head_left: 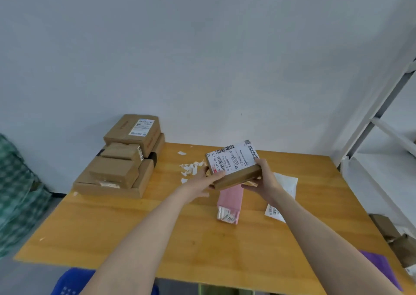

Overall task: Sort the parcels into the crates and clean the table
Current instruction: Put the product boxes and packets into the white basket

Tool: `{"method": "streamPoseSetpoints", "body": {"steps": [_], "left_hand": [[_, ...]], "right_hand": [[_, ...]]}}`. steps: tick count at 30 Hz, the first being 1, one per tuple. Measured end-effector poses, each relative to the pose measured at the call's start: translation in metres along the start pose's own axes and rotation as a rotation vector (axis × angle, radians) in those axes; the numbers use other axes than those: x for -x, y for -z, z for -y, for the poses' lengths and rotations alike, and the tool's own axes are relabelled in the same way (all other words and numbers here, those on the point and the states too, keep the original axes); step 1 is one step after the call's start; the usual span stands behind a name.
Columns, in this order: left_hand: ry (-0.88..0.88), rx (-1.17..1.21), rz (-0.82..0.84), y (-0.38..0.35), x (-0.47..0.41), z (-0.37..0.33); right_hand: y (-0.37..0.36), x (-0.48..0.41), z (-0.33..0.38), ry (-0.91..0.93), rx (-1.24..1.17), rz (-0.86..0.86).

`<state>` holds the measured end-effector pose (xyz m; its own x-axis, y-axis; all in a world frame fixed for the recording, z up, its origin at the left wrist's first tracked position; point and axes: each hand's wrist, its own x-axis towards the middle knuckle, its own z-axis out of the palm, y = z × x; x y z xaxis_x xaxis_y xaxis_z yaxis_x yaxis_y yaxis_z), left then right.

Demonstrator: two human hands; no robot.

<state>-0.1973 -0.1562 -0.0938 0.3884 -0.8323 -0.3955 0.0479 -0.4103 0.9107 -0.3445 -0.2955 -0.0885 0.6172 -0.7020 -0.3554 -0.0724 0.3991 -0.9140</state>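
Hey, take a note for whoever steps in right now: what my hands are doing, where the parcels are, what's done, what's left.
Left hand and right hand: both grip the labelled box, held above the table.
On the table: pink parcel below the hands, white mailer to its right, stack of brown boxes at the far left corner, paper scraps mid-table.
Blue crate sits below the near left edge.
Done: crate contents not visible.
Left: crate every parcel, clear the scraps.
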Motion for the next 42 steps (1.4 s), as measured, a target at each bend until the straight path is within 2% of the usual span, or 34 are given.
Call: {"method": "streamPoseSetpoints", "body": {"steps": [5,9,14,16,21,25,29,37,40,42], "left_hand": [[-0.039,0.199,-0.119,0.042,0.054,0.018],[-0.058,0.23,-0.144,0.07,0.106,0.032],[-0.068,0.305,-0.35,0.062,0.169,0.064],[-0.06,0.288,-0.416,0.054,0.178,0.072],[-0.002,0.429,-0.52,0.002,0.236,0.112],[0.079,0.524,-0.436,-0.029,0.29,0.155],[0.122,0.445,-0.365,-0.046,0.336,0.181],[0.139,0.29,-0.579,-0.011,0.433,0.213],[0.151,0.263,-0.675,0.008,0.458,0.227],[0.16,0.253,-0.676,0.032,0.485,0.243]], "right_hand": [[-0.042,0.021,-0.011,-0.032,0.184,0.137],[-0.065,0.039,-0.023,-0.101,0.2,0.239],[-0.073,0.093,-0.055,-0.209,0.428,0.601],[-0.075,0.106,-0.065,-0.24,0.442,0.679],[-0.065,0.171,-0.106,-0.261,0.417,0.725],[-0.061,0.211,-0.142,-0.257,0.41,0.727],[-0.08,0.245,-0.161,-0.265,0.458,0.735],[-0.152,0.311,-0.197,-0.298,0.517,0.919],[-0.18,0.328,-0.211,-0.298,0.612,0.96],[-0.212,0.344,-0.226,-0.312,0.666,0.965]]}}
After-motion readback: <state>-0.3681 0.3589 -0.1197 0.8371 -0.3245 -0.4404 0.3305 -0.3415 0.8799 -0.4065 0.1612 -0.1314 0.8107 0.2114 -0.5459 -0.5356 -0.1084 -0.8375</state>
